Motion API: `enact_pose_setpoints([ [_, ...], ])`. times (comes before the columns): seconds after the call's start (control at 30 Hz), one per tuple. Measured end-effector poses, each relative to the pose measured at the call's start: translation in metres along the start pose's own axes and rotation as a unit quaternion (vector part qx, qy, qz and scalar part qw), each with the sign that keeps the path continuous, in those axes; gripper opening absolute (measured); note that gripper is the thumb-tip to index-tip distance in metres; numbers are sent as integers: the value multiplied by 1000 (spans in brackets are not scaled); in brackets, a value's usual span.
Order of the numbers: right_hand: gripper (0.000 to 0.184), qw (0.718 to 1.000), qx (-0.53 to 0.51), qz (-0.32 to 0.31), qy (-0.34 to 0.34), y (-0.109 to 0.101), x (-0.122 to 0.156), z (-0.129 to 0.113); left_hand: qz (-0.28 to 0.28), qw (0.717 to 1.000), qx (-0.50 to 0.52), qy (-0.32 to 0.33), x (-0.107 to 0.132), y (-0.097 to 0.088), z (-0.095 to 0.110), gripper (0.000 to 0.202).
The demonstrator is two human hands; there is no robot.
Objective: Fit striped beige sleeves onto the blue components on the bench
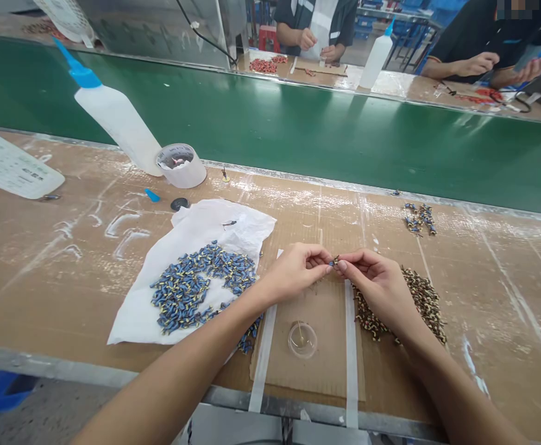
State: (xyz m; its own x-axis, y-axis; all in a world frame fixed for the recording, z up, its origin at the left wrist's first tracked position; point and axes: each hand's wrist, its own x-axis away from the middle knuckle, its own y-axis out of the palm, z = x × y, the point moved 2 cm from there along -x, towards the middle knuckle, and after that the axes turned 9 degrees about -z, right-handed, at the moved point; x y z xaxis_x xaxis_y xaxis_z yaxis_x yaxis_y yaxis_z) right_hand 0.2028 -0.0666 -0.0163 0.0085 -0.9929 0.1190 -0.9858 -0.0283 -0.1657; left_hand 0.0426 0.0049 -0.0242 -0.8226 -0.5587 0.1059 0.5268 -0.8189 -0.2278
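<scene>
My left hand (304,267) and my right hand (376,279) meet fingertip to fingertip above a taped cardboard sheet (319,377). The left thumb and forefinger pinch a tiny blue piece (331,264). Against it, the right fingertips hold a small brown-and-cream piece (336,260); whether the two are joined I cannot tell. Left of my hands, a heap of small blue-and-yellow pieces (182,290) lies on white paper (134,309). Partly under my right hand is a heap of brown-and-cream pieces (425,303). A clear round cup (302,340) with a thin stick in it stands on the sheet.
A white bottle with a blue nozzle (117,117) stands behind the paper, beside a tape roll (182,165). Another bottle (15,164) lies at left. Several assembled pieces (419,218) sit at back right. Beyond the green belt (270,123), two people work with their hands.
</scene>
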Motion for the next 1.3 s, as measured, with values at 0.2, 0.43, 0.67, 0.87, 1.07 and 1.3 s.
enact_pose_setpoints([
  [0.2,19,1000,22,-13,-8,1,-3,3,24,998,-55,2,0,-1,3,14],
  [0.43,20,999,31,-13,-15,4,-2,6,83,967,-236,47,2,-4,10,11],
  [0.67,15,999,26,-10,-38,12,1,10,81,930,-355,50,4,3,10,13],
  [0.87,13,997,62,-34,-39,9,0,12,70,927,-363,67,2,8,5,14],
  [1.07,18,993,68,-90,-31,1,-1,8,46,933,-354,55,5,13,9,14],
  [1.3,17,982,159,-87,-48,2,-2,8,36,922,-383,33,8,15,12,13],
])
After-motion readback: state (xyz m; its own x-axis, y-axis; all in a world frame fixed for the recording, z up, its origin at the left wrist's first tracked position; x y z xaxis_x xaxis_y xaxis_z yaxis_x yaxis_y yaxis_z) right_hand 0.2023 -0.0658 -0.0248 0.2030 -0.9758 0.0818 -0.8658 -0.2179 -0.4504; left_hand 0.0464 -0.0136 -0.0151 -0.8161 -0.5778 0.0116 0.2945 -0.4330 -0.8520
